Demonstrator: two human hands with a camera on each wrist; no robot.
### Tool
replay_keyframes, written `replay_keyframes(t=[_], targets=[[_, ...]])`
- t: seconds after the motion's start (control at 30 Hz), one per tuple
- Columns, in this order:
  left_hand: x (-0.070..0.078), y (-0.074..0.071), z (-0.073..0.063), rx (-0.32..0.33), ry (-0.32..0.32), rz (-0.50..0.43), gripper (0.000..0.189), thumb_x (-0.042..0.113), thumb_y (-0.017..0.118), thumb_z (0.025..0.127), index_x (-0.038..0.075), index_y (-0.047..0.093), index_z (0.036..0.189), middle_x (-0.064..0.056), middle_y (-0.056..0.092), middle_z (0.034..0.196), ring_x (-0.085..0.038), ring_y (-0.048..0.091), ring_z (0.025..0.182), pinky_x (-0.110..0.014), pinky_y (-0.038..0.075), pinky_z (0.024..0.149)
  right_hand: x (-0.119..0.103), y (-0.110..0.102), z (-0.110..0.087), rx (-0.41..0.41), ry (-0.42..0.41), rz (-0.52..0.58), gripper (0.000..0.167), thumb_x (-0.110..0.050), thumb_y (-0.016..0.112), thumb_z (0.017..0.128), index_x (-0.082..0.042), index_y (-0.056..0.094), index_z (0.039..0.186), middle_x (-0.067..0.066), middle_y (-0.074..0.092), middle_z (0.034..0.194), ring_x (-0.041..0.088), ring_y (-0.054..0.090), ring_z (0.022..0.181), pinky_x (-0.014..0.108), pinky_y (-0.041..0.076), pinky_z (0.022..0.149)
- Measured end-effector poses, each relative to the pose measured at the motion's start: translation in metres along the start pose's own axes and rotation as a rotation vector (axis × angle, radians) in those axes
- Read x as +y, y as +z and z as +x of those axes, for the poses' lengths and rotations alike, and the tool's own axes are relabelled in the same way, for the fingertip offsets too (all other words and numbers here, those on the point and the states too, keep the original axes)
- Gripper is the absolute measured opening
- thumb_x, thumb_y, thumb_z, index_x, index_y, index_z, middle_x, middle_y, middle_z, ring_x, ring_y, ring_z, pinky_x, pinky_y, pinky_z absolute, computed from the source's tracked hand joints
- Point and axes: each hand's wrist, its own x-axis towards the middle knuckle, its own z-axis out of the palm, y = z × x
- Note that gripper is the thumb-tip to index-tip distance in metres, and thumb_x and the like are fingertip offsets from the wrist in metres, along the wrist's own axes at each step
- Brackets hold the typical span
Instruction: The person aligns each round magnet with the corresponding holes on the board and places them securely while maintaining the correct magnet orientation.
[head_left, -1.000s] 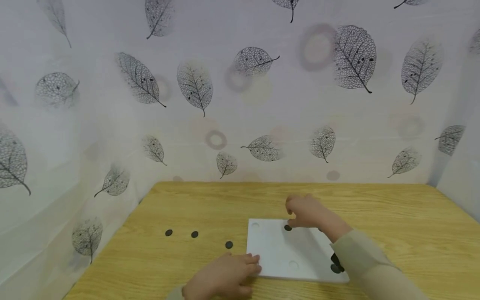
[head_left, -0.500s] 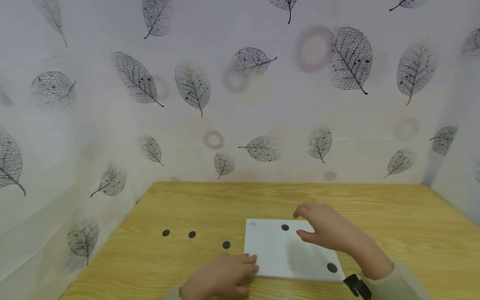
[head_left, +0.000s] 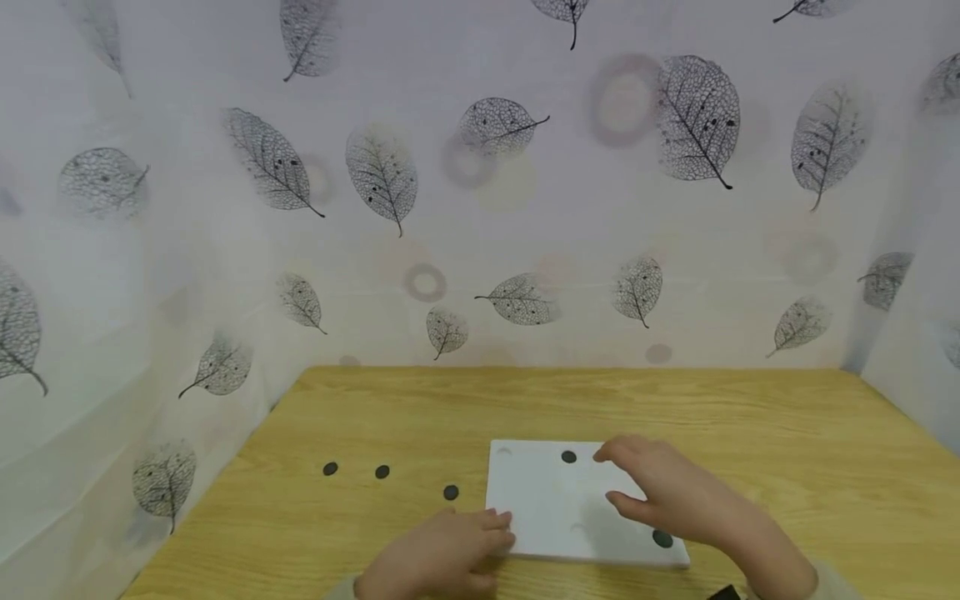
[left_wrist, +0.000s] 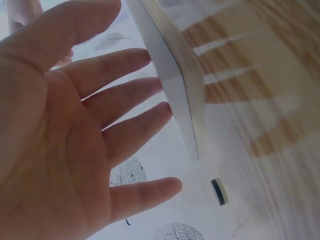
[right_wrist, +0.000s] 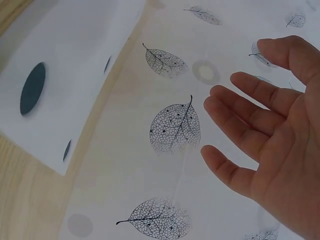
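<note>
**White board (head_left: 532, 492) and dark discs (head_left: 382, 472)**

Left hand (head_left: 442, 550): fingers straight, spread, tips at the board's left edge. Right hand (head_left: 671, 492): above its right part, thumb and fingers apart, empty. Three discs lie left of the board, three more discs (right_wrist: 33, 89) on it. Advisable: steady the board; keep fingertips clear of discs.

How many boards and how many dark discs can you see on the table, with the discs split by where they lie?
White board: 1
Dark discs on the white board: 3, one of them visible only in the right wrist view
Dark discs on the bare wooden table: 3
Total: 7
</note>
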Motion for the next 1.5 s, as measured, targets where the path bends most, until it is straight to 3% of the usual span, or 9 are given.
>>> replay_keyframes(t=[0.23, 0.53, 0.77, 1.03, 1.5], targets=[[0.0, 0.001, -0.002, 0.002, -0.028, -0.043, 0.04, 0.031, 0.058, 0.083, 0.022, 0.054, 0.121, 0.008, 0.044, 0.13, -0.007, 0.039, 0.118, -0.034, 0.04, 0.088, 0.003, 0.001, -0.007, 0.021, -0.019, -0.041, 0.032, -0.014, 0.066, 0.076, -0.005, 0.056, 0.104, -0.001, 0.056, 0.102, 0.018, 0.054, 0.09, 0.038, 0.044, 0.073], [-0.001, 0.0, -0.003, 0.021, 0.008, -0.017, 0.039, 0.028, 0.057, 0.083, 0.02, 0.054, 0.121, 0.006, 0.044, 0.129, -0.008, 0.04, 0.118, -0.031, 0.041, 0.088, 0.01, 0.0, -0.025, 0.015, -0.039, -0.081, 0.034, -0.015, 0.069, 0.073, -0.007, 0.057, 0.104, -0.003, 0.055, 0.104, 0.019, 0.054, 0.092, 0.038, 0.045, 0.073], [-0.001, 0.0, -0.002, 0.011, -0.01, -0.023, 0.038, 0.028, 0.058, 0.082, 0.021, 0.055, 0.12, 0.007, 0.045, 0.129, -0.007, 0.041, 0.117, -0.032, 0.042, 0.086, 0.015, -0.002, -0.034, 0.0, 0.015, -0.097, 0.034, -0.016, 0.071, 0.071, -0.006, 0.059, 0.102, -0.002, 0.057, 0.101, 0.019, 0.055, 0.089, 0.04, 0.045, 0.071], [-0.002, 0.0, -0.001, 0.018, -0.001, -0.016, 0.039, 0.026, 0.059, 0.081, 0.021, 0.056, 0.119, 0.008, 0.046, 0.127, -0.007, 0.042, 0.115, -0.03, 0.043, 0.084, 0.019, 0.003, -0.044, 0.106, -0.063, -0.159, 0.036, -0.016, 0.073, 0.067, -0.008, 0.06, 0.099, -0.003, 0.057, 0.1, 0.019, 0.055, 0.087, 0.039, 0.045, 0.069], [0.003, -0.002, -0.002, 0.004, -0.037, -0.042, 0.038, 0.026, 0.06, 0.081, 0.023, 0.056, 0.118, 0.009, 0.046, 0.128, -0.006, 0.042, 0.116, -0.035, 0.042, 0.085, 0.021, 0.011, -0.043, -0.024, -0.078, -0.089, 0.03, -0.014, 0.071, 0.071, -0.006, 0.061, 0.098, 0.002, 0.061, 0.097, 0.019, 0.059, 0.085, 0.036, 0.048, 0.067]])
